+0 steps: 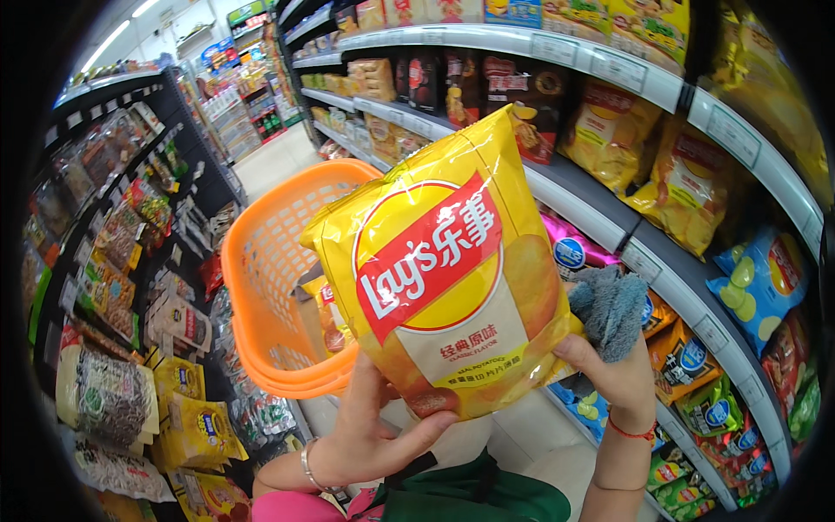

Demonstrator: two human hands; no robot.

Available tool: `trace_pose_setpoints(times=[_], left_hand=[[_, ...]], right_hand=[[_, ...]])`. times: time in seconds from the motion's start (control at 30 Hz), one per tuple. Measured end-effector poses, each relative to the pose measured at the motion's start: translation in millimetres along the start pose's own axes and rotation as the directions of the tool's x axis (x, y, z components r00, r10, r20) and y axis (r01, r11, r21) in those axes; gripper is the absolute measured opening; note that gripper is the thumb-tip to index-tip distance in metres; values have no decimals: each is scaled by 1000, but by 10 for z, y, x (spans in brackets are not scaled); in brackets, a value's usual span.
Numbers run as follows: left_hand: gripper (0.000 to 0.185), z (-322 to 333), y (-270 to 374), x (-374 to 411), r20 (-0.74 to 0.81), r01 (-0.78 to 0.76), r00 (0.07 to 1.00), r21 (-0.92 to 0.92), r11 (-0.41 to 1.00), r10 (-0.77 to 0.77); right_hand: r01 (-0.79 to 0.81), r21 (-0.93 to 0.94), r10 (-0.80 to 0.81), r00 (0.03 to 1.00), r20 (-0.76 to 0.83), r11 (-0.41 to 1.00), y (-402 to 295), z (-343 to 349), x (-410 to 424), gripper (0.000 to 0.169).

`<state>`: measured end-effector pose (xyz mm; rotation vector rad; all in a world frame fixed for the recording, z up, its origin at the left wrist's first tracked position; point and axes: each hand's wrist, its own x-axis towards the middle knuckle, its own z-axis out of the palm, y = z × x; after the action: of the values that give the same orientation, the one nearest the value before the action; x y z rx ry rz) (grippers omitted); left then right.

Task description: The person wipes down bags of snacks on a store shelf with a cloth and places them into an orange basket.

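Between both hands is a large yellow bag of Lay's potato chips (pixel 450 280), tilted, its printed front facing me. My left hand (pixel 385 424) grips the bag's lower left edge, thumb on the front. At the lower right edge, my right hand (pixel 613 365) pinches the bag with its thumb and also carries a crumpled grey-blue cloth (pixel 610 313). Behind the bag stands an orange plastic basket (pixel 254 261), partly hidden by it. Inside the basket shows a smaller yellow chip bag (pixel 329 313) beside something brown that I cannot make out.
On the right, shelves with a pale price rail (pixel 587 196) hold yellow chip bags (pixel 685 183), boxes and other snack bags. A dark rack (pixel 98 196) of packaged foods lines the left. The tiled aisle floor (pixel 280 153) runs between them towards more displays.
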<state>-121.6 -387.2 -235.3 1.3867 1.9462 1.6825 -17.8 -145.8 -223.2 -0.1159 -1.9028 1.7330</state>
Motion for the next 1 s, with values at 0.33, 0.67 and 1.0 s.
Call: trace_pose_setpoints(times=[0.33,0.67,1.0], left_hand=[[80,-716,377,61,-108,164,979,-67,984,-170],[58,-1568,-48,478,-172,439,882,-44,898,-439],[45,-1958,-649,632,52,736,619,309,602,-784]], right_hand=[[-39,-246,83,982,172,968,-266,514,566,32],[237,-574,60,891,450,784,22,1118,1449,34],[471,-717,397,611,685,513,347,1376,1688,35]])
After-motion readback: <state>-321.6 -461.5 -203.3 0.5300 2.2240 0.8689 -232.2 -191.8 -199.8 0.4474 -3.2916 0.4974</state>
